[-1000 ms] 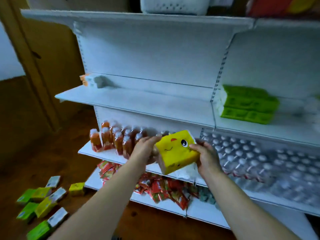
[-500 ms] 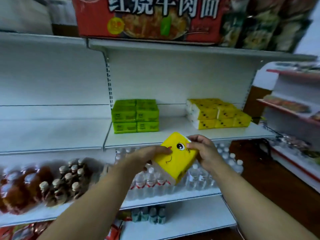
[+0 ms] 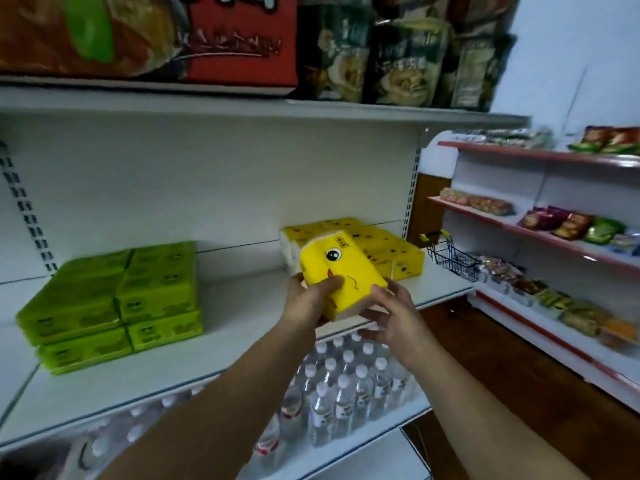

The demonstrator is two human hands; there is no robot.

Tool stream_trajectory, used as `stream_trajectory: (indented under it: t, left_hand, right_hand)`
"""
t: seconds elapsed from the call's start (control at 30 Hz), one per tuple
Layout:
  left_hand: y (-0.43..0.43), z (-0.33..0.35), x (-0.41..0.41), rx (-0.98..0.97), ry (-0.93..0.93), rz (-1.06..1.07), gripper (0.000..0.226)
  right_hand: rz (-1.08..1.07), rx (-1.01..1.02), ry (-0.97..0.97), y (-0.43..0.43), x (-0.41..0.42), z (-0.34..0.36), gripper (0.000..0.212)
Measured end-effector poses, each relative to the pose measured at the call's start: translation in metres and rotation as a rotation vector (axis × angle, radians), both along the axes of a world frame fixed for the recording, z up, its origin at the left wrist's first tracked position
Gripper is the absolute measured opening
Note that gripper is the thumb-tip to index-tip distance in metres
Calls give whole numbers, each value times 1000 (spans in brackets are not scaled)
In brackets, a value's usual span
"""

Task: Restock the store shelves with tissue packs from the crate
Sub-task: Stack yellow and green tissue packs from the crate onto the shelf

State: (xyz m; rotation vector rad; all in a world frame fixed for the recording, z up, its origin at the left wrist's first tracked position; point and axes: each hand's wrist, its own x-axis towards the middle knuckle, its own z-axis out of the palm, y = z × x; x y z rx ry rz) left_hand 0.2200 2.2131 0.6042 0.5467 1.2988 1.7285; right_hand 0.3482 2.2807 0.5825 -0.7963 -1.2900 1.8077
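Note:
A yellow tissue pack (image 3: 341, 271) with a cartoon face is held over the white shelf (image 3: 242, 306), just in front of a stack of yellow tissue packs (image 3: 391, 249). My left hand (image 3: 310, 299) grips its left side, thumb on the printed face. My right hand (image 3: 393, 313) is at the pack's near right corner, fingers spread and fairly straight, touching or just off its lower edge. A stack of green tissue packs (image 3: 114, 299) lies at the shelf's left. The crate is out of view.
Water bottles (image 3: 346, 386) fill the shelf below. Noodle boxes and snack bags (image 3: 381, 50) sit on the top shelf. To the right stands another shelving unit (image 3: 554, 244) with snack packets and a small wire basket (image 3: 450, 258). Brown floor lies between the units.
The view has swung right and closer to the shelf. The yellow pack has moved up and forward to the yellow stack. My right hand has loosened from the pack's side to its near corner.

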Motion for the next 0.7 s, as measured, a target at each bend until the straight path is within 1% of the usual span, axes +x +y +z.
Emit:
stream_trajectory:
  t: [0.1, 0.17, 0.2, 0.23, 0.27, 0.3, 0.33, 0.37, 0.4, 0.43, 0.47, 0.53, 0.6, 0.63, 0.7]
  left_hand:
    - [49, 14, -1, 95, 47, 25, 75]
    - [79, 22, 1, 122, 73, 16, 81]
    - [94, 25, 2, 119, 94, -2, 82]
    - [107, 27, 1, 104, 142, -16, 79]
    - [119, 30, 0, 73, 210, -17, 75]
    - [131, 32, -4, 20, 307, -7, 72]
    - [145, 33, -10, -13, 408, 25, 64]
    - [159, 37, -16, -27, 504, 62, 53]
    - [173, 41, -22, -32, 590, 80, 42]
    - [187, 45, -27, -36, 674, 78, 34]
    - [202, 49, -30, -45, 760, 66, 30]
    - [230, 57, -31, -98, 921, 54, 29]
    - [258, 63, -31, -134, 1003, 72, 29]
    - [271, 65, -31, -146, 1029, 83, 29]
    - [295, 70, -34, -197, 1057, 96, 36]
  right_hand:
    - [-119, 2, 45, 40, -9, 11, 46]
    - [-205, -20, 88, 69, -11, 22, 44]
    - [-239, -18, 93, 82, -10, 28, 34]
    - [-258, -11, 85, 97, -8, 32, 17]
    - [-278, -8, 82, 110, -4, 36, 5]
    - [-305, -8, 77, 125, 0, 39, 17]
    - [-327, -27, 69, 137, 3, 44, 23]
    - [-339, -37, 66, 155, 6, 47, 22]
    - [-342, -40, 53, 172, 7, 49, 17]
    - [-331, -46, 39, 191, 7, 51, 9]
    - [-324, -63, 24, 210, 6, 53, 11]
    - [-310, -98, 2, 246, 0, 57, 24]
    - [-299, -96, -27, 278, -5, 65, 28]
    - [-265, -92, -25, 294, -7, 69, 25]
    - [-195, -72, 4, 320, -11, 74, 9]
